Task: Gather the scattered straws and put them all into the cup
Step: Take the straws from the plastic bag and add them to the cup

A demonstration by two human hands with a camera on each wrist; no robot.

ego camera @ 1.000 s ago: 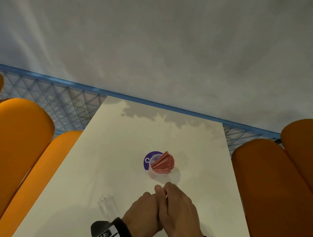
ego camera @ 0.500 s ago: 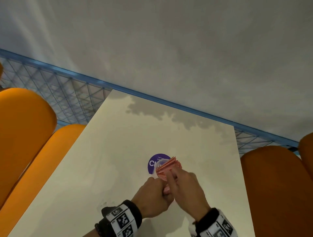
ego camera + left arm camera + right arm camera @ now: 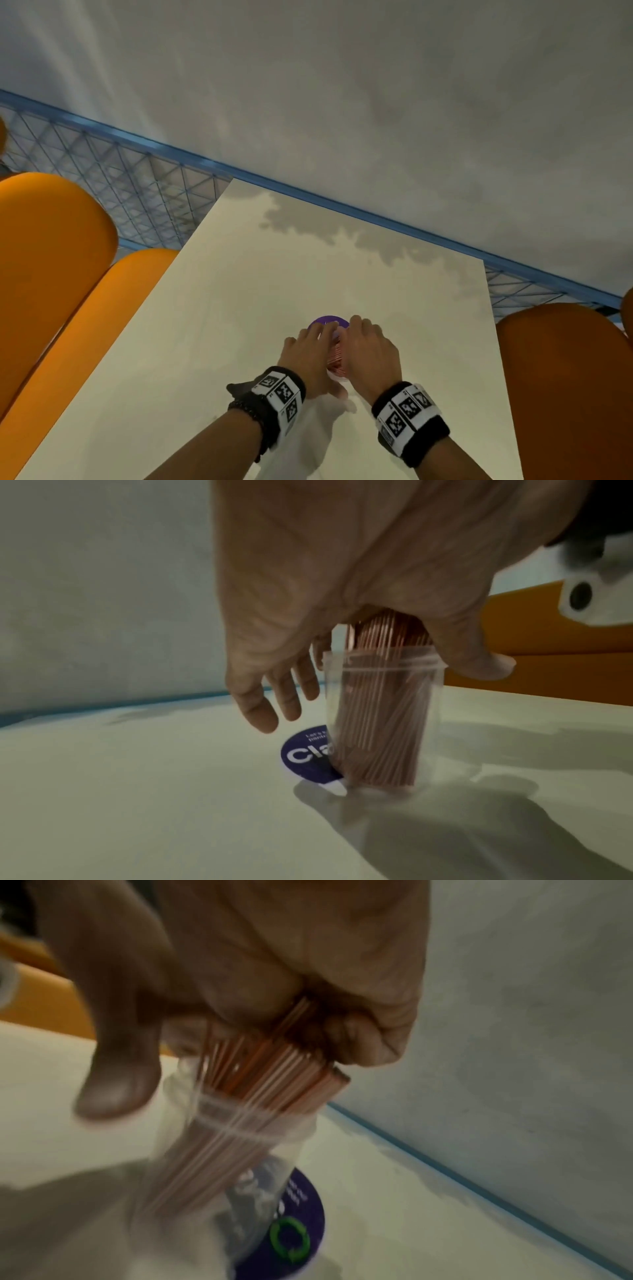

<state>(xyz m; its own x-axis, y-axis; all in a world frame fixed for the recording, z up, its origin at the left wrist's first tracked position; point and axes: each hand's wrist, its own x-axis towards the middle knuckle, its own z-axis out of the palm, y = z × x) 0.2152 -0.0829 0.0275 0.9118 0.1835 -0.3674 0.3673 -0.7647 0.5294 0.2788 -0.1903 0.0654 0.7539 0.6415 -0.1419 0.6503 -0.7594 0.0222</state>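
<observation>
A clear plastic cup (image 3: 430,723) stands upright on the white table (image 3: 239,342), packed with several thin orange-pink straws (image 3: 377,723). Both hands cover it from above in the head view, so only a strip of straws (image 3: 337,356) shows between them. My left hand (image 3: 310,349) lies with its palm on the straw tops, and its straight fingers (image 3: 260,710) hang beside the cup. My right hand (image 3: 371,349) has its fingers (image 3: 359,1039) curled round the upper ends of the straws (image 3: 267,1074), with its thumb (image 3: 113,1093) sticking out. The cup (image 3: 222,1123) looks blurred there.
A round purple sticker (image 3: 327,322) lies flat on the table just behind the cup. Orange seats flank the table on the left (image 3: 51,274) and right (image 3: 565,377). A blue rail (image 3: 342,205) with wire mesh runs along the far edge.
Both hands have moved forward from in front of the cup and closed over the straw tops. The fanned bundle now stands gathered and upright under them.
</observation>
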